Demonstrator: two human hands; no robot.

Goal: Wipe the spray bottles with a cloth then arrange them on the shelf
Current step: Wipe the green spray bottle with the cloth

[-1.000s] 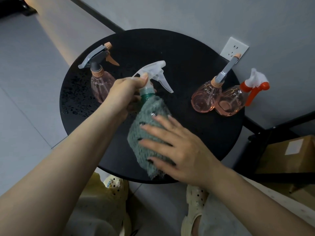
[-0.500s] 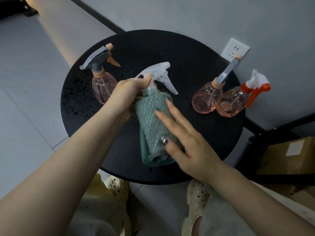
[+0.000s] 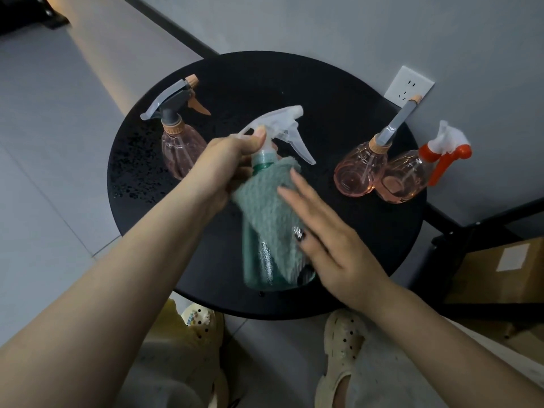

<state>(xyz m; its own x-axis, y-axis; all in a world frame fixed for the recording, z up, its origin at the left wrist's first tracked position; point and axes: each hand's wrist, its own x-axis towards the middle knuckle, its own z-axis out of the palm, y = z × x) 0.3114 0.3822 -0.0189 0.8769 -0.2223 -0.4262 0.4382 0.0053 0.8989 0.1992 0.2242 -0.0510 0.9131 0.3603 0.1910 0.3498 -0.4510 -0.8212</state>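
Observation:
My left hand (image 3: 226, 164) grips the neck of a green spray bottle (image 3: 262, 260) with a clear white trigger head, held over the round black table (image 3: 338, 245). A green knitted cloth (image 3: 265, 207) is wrapped over the bottle's body. My right hand (image 3: 332, 240) presses the cloth against the bottle with straight fingers, thumb on the bottle's side. A pink bottle with a grey trigger (image 3: 179, 148) stands at the table's left. Two more pink bottles stand at the right: one with a grey head (image 3: 359, 172), one with an orange-and-white head (image 3: 412, 175).
A white wall socket (image 3: 409, 86) sits behind the table on the grey wall. A black shelf frame (image 3: 459, 228) with cardboard boxes (image 3: 506, 263) stands at the right. Water droplets speckle the table's left side. My feet in cream clogs are below the table edge.
My right hand slid the cloth up from the bottle's lower end toward its shoulder, uncovering the base. The bottle stays in my left hand; the other bottles have not moved.

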